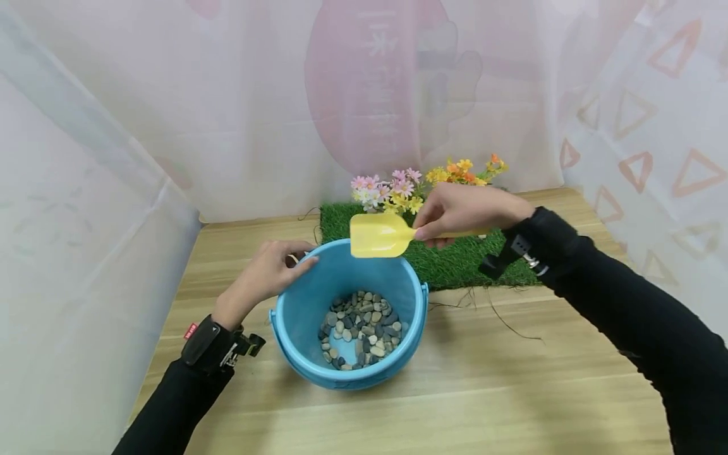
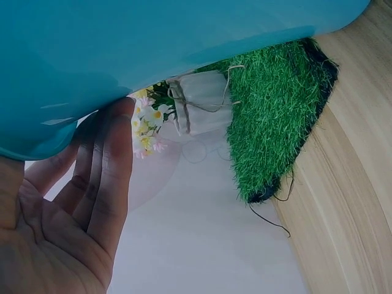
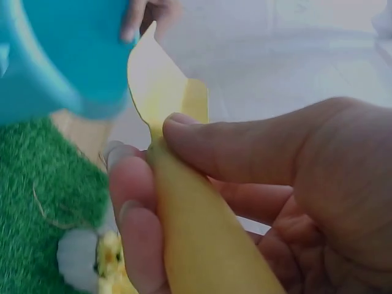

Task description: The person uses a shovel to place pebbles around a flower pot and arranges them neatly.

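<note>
Left hand (image 1: 267, 268) pinches blue bucket (image 1: 352, 377) at rim, likely steadying it; right hand (image 1: 469, 208) pinches yellow shovel (image 1: 378, 237) near neck, above bucket's far rim, probably for control.

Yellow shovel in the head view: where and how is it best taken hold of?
Probably by the handle, from the person's right. The yellow shovel's blade points to the person's left, leaving the handle on the right. The handle is rounded and widens behind a narrow neck, which should suit curled fingers; the right hand grips it near that neck.
</note>
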Demonstrator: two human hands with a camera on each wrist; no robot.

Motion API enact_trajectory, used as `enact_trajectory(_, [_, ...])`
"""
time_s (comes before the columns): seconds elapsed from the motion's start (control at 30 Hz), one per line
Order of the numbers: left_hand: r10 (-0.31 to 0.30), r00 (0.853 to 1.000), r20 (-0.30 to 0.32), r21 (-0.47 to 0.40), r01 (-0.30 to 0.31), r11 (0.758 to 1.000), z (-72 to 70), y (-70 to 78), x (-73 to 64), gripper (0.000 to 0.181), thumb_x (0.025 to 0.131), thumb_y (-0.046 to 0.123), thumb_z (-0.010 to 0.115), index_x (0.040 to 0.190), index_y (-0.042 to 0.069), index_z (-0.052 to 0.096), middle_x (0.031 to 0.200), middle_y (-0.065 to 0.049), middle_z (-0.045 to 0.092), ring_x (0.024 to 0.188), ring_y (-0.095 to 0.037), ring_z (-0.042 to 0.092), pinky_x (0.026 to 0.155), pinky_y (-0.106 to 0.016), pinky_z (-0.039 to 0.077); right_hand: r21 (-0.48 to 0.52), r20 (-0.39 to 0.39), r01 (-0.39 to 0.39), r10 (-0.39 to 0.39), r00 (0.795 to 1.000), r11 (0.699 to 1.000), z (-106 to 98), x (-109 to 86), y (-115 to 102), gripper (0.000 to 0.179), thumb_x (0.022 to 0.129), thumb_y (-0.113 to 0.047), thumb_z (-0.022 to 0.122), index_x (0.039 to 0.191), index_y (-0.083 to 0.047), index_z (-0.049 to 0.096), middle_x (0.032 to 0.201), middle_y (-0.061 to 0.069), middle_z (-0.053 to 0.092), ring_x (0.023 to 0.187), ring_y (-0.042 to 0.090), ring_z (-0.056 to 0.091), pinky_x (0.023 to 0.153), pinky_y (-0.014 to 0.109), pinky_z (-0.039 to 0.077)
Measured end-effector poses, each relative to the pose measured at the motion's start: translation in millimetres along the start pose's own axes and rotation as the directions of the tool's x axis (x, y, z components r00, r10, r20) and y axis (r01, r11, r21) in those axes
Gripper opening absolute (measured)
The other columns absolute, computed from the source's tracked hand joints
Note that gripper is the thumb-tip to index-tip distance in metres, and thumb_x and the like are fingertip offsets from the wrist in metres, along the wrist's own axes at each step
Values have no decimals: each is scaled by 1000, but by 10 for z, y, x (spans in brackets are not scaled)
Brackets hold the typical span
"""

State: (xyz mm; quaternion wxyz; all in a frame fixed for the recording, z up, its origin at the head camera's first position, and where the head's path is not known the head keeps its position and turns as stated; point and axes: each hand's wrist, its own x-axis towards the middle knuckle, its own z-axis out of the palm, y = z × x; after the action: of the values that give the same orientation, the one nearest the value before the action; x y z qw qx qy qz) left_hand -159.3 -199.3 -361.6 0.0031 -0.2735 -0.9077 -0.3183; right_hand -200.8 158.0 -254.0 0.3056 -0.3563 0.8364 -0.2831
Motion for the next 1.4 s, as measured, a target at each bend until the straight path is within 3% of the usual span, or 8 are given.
enact_trajectory(0.2, [0, 1000, -1, -1, 0, 1000, 21, -3, 11, 24, 92, 29, 57, 109, 15, 67, 80, 4, 63, 62, -3, 59, 55, -23, 51, -72, 110, 99, -91, 990, 992, 149, 323, -212, 20, 93, -20, 57, 78, -14, 69, 62, 4, 53, 52, 16, 43, 53, 28, 41])
enact_trajectory(0.33, [1, 1000, 1, -7, -1, 1000, 37, -8, 17, 24, 92, 30, 57, 108, 16, 67, 80, 3, 63, 62, -3, 59, 55, -23, 51, -198, 149, 137, -108, 983, 971, 264, 514, -333, 29, 91, -17, 59, 64, -9, 62, 52, 0, 40, 46, 13, 32, 49, 25, 30])
enact_trajectory(0.47, [8, 1000, -7, -5, -8, 1000, 46, -7, 21, 22, 92, 30, 58, 106, 16, 68, 79, 5, 63, 62, -2, 58, 55, -23, 51, -357, 153, 98, -46, 987, 929, 405, 697, -452, 34, 88, -17, 61, 55, -15, 53, 48, -4, 40, 44, 10, 32, 47, 25, 28])
enact_trajectory(0.63, [23, 1000, -20, 6, -23, 1000, 38, -15, 34, 20, 92, 29, 58, 105, 17, 68, 79, 7, 63, 63, -1, 57, 56, -24, 51, -535, 120, 35, 34, 992, 844, 556, 903, -573, 39, 86, -20, 65, 54, -19, 43, 49, -5, 30, 44, 9, 24, 46, 24, 24])
enact_trajectory(0.93, [20, 1000, -14, 5, -20, 1000, 28, -23, 57, 20, 92, 29, 58, 104, 18, 68, 78, 4, 62, 62, -4, 58, 56, -25, 51, -652, 77, -13, 83, 994, 758, 737, 1115, -659, 27, 85, -19, 64, 68, -17, 44, 57, -3, 29, 50, 11, 26, 48, 25, 26])
enact_trajectory(1.13, [33, 999, -19, 13, -33, 999, 23, -31, 69, 20, 92, 29, 57, 105, 17, 68, 78, 4, 63, 63, -7, 60, 55, -25, 51, -707, 92, 6, 84, 992, 707, 837, 1213, -692, 6, 89, -19, 60, 87, -16, 56, 69, -1, 48, 58, 12, 42, 51, 25, 35])
enact_trajectory(1.27, [41, 999, -21, 24, -41, 999, 22, -29, 77, 21, 93, 29, 57, 106, 16, 67, 80, 5, 64, 65, -6, 59, 57, -25, 51, -748, 105, 35, 65, 992, 663, 914, 1265, -683, 25, 91, -17, 58, 115, -15, 56, 86, 1, 56, 68, 13, 48, 57, 25, 40])
enact_trajectory(1.4, [44, 999, -19, 26, -44, 999, 24, -26, 83, 21, 93, 28, 56, 107, 17, 67, 83, 5, 65, 67, -4, 58, 59, -25, 51, -790, 114, 80, 17, 993, 607, 992, 1308, -661, 36, 90, -19, 60, 125, -14, 52, 96, 1, 58, 77, 13, 51, 65, 26, 45])
